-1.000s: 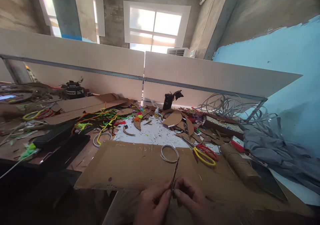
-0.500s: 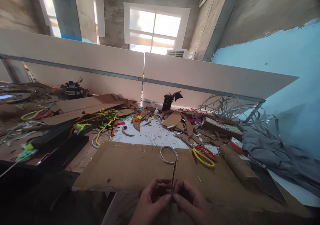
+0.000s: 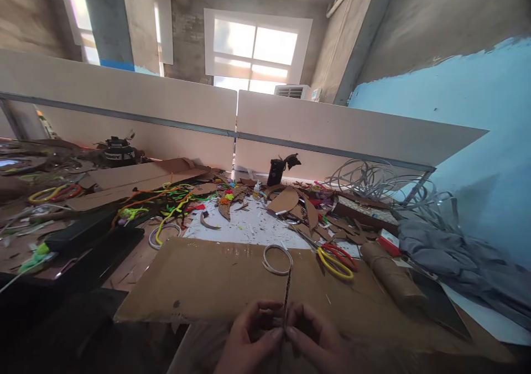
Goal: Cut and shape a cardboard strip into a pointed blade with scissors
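Between my two hands stands a thin piece of corrugated cardboard (image 3: 287, 292), seen edge-on, its fluted edge pointing away from me. My left hand (image 3: 255, 335) pinches it from the left with thumb and fingers. From the right, my right hand (image 3: 311, 335) closes on the same piece, the thumbs nearly meeting at its near end. The lower part of the piece is dark and hard to make out. Just past its far tip, a pale ring-shaped coil (image 3: 277, 260) lies on a flat cardboard sheet (image 3: 207, 285).
Scissors with yellow and red handles (image 3: 338, 263) lie right of the coil, beside a brown paper-like roll (image 3: 392, 277). Cardboard scraps (image 3: 286, 200) and coloured pipe cleaners (image 3: 170, 211) litter the back. Grey cloth (image 3: 431, 247) is at right; a white partition (image 3: 352, 128) stands behind.
Both hands keep their hold on the cardboard piece, almost unmoved. The whole view has shifted slightly, with the table things appearing a little lower and further left.
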The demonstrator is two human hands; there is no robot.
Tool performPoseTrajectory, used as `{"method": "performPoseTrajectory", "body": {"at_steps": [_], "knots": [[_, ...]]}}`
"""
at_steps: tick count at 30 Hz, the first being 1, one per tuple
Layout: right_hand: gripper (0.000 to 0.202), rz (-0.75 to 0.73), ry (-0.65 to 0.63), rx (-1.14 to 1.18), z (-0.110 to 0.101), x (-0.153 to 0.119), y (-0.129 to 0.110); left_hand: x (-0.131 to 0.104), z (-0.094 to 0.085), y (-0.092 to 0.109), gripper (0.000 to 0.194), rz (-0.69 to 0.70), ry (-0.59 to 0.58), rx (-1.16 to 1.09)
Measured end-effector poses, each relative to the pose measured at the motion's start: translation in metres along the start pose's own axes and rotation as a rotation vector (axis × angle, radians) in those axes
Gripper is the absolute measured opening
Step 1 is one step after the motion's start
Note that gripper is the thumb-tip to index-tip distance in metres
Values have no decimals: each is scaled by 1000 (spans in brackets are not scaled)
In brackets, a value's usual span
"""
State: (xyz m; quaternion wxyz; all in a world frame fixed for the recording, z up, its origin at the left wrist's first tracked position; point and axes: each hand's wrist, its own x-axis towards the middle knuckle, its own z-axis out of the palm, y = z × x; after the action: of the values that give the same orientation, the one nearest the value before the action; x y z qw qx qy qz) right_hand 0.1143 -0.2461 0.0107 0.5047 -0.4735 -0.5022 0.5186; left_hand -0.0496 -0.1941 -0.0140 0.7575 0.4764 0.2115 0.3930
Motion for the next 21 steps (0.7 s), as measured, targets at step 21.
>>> {"method": "performPoseTrajectory", "body": {"at_steps": [21], "knots": [[35, 2, 156, 11, 9, -5, -1, -2, 9, 9, 51, -60, 77, -1]]}}
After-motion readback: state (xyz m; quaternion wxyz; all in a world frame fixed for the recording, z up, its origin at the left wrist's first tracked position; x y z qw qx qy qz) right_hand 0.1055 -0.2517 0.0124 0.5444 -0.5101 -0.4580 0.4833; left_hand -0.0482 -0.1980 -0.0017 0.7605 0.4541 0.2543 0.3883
